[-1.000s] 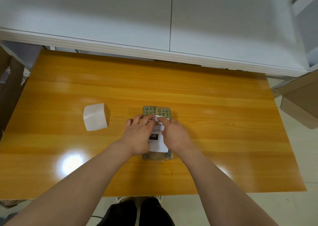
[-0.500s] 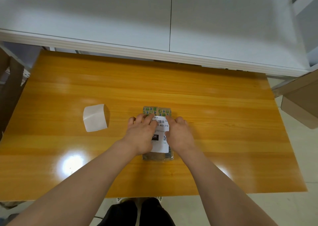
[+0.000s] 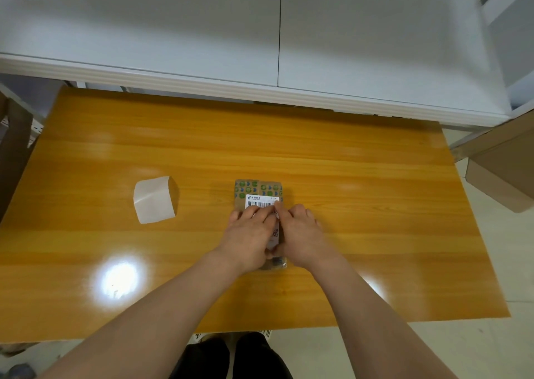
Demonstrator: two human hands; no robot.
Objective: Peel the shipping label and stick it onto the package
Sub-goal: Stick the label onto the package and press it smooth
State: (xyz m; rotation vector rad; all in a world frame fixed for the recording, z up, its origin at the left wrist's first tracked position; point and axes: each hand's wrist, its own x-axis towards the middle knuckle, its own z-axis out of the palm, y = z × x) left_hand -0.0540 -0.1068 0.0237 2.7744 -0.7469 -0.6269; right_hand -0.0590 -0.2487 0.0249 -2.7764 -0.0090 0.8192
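Observation:
A small brown package point(image 3: 258, 187) with green printed marks lies flat near the middle of the orange wooden table point(image 3: 346, 205). A white shipping label point(image 3: 260, 201) with a barcode lies on top of it. My left hand point(image 3: 249, 237) and my right hand point(image 3: 300, 234) rest palm down on the label and package, side by side, fingers flat and pressing. They cover most of the label; only its top strip and a narrow slit between the hands show. Neither hand grips anything.
A curled white backing sheet point(image 3: 154, 199) lies on the table to the left of the package. A white cabinet point(image 3: 277, 46) runs along the table's far edge. Cardboard boxes point(image 3: 502, 173) stand off the right side.
Both hands have slid toward me and closer together over the label, so its top barcode strip now shows and its middle is covered. The package and backing sheet stay put.

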